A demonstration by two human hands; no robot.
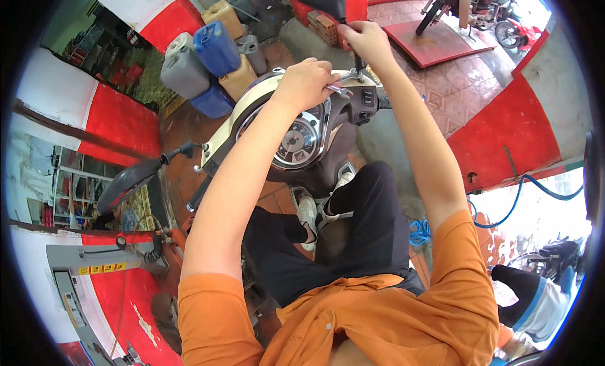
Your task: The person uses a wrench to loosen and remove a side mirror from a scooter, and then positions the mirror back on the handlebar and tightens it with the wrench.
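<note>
I sit astride a cream and dark-brown scooter (217, 134), with its round speedometer (294, 141) in front of my knees. My left hand (305, 83) is closed around a metal wrench (341, 90), whose jaw end sticks out to the right, close to the foot of the right mirror stem. A shiny metal part shows at that foot, partly hidden. My right hand (365, 44) grips the stem of the black right mirror (320, 0), fingers wrapped round it above the handlebar. On the left side, the other mirror (131, 184) stands out from the handlebar.
Several plastic jerrycans (216, 49), blue, grey and yellowish, stand beyond the scooter at the left. A red platform (435, 41) with a motorbike (476, 3) is at the far right. A blue air hose (513, 205) hangs at the right. A grey metal lift arm (104, 255) is at the left.
</note>
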